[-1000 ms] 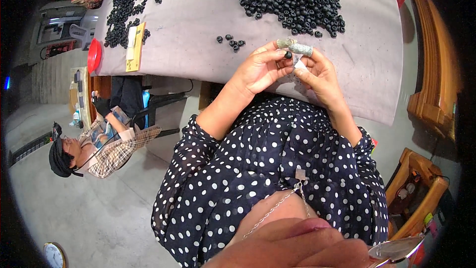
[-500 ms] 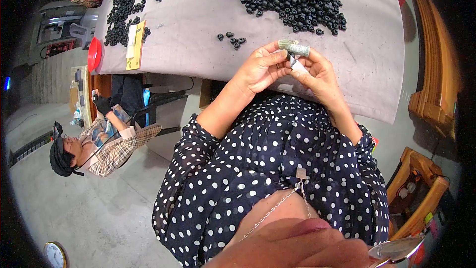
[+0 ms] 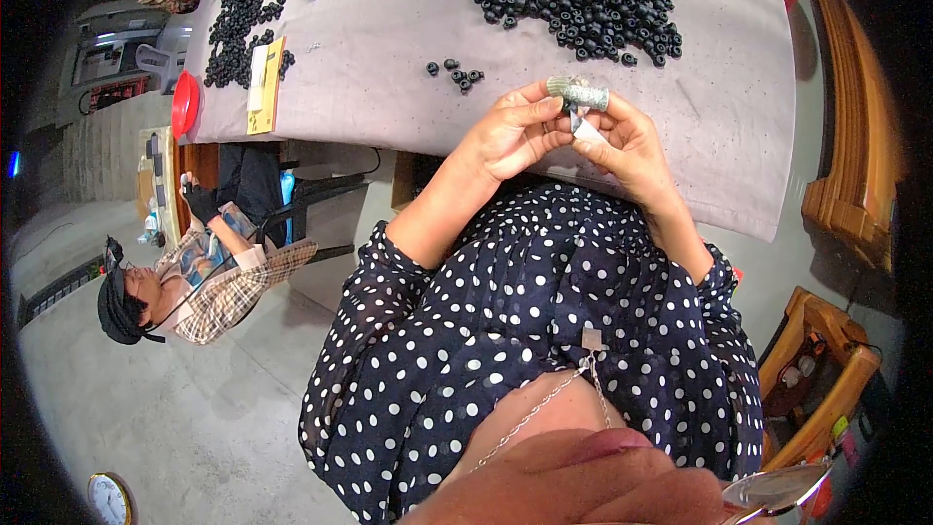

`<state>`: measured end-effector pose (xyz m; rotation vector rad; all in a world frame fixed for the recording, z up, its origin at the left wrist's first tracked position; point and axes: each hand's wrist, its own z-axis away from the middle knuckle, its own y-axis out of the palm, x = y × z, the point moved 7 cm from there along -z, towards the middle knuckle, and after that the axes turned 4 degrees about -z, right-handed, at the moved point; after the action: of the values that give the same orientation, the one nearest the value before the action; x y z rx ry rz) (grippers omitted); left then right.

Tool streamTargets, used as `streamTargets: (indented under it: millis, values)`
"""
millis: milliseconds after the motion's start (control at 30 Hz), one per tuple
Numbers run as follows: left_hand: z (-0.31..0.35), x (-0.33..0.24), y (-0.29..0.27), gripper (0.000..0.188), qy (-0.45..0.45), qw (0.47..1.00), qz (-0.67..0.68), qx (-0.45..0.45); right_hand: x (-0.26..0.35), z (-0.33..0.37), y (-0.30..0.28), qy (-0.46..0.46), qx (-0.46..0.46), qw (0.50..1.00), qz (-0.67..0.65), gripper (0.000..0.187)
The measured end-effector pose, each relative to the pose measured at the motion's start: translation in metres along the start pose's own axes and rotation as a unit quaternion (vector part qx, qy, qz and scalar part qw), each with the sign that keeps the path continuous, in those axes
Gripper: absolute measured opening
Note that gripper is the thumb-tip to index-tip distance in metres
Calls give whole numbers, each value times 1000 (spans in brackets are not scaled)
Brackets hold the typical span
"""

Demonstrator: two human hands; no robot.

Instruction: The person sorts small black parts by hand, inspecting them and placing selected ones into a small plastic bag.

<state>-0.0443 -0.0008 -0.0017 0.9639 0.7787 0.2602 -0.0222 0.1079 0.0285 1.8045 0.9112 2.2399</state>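
Just over the table's front edge, my two hands meet at the fingertips. My left hand [image 3: 515, 136] is closed, thumb and fingers pinching a small black bead [image 3: 570, 108] that is mostly covered by the fingers. My right hand [image 3: 630, 151] has its thumb pressed on a small white strip [image 3: 586, 129], which touches the bead's underside. Greenish-grey wraps cover the index fingertips: a ribbed wrap [image 3: 558, 87] on the left and a speckled wrap [image 3: 589, 97] on the right. Beyond my hands, a few loose black beads [image 3: 464, 78] lie on the grey cloth.
A large heap of black beads [image 3: 573, 0] covers the far part of the table [image 3: 369, 78]. Another spread of beads [image 3: 233, 29] lies left, by a yellow card [image 3: 264, 87] and a red bowl [image 3: 185, 104]. A person [image 3: 204, 272] sits at left; a wooden stool [image 3: 821, 379] stands right.
My hands stay in almost the same place, with only a slight shift of the fingers around the bead and white strip. Nothing else has visibly moved.
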Motion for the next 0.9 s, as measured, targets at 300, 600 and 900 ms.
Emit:
streamTargets:
  millis: [300, 600, 900]
  values:
    - [7, 0, -1, 23, 20, 999, -21, -24, 4, 2, 1, 7, -2, 999, 36, 42]
    - [11, 0, 2, 22, 23, 999, -27, -27, 3, 3, 3, 0, 21, 1000, 4, 41]
    - [14, -2, 2, 25, 36, 997, -56, -37, 6, 3, 5, -14, 10, 999, 41, 39]
